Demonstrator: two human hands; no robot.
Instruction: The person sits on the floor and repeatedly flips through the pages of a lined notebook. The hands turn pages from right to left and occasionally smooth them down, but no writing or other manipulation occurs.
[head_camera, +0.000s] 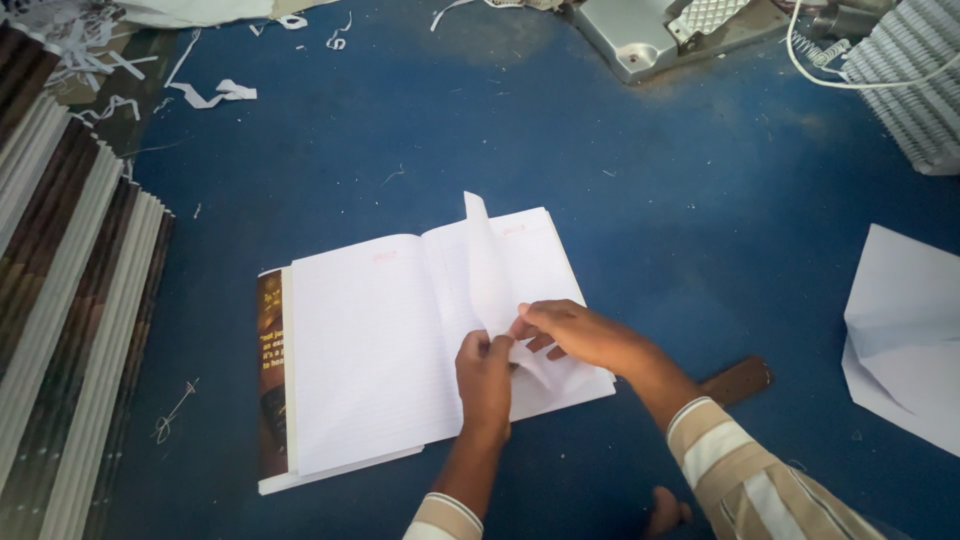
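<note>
A single raised page (487, 262) is pinched near its lower edge between the fingers of the left hand (484, 373) and the right hand (577, 334). It is judged thin, limp and easily creased, best taken by the corner. The open ruled notebook (370, 340) lies flat on the blue surface (640, 200), white-leaved, with a dark cover showing at its left.

A single head-worn camera looks steeply down, from fairly near, onto a blue floor (620, 190). It faces forward over the person's forearms; the far edge seems cut off beyond the frame's top.
</note>
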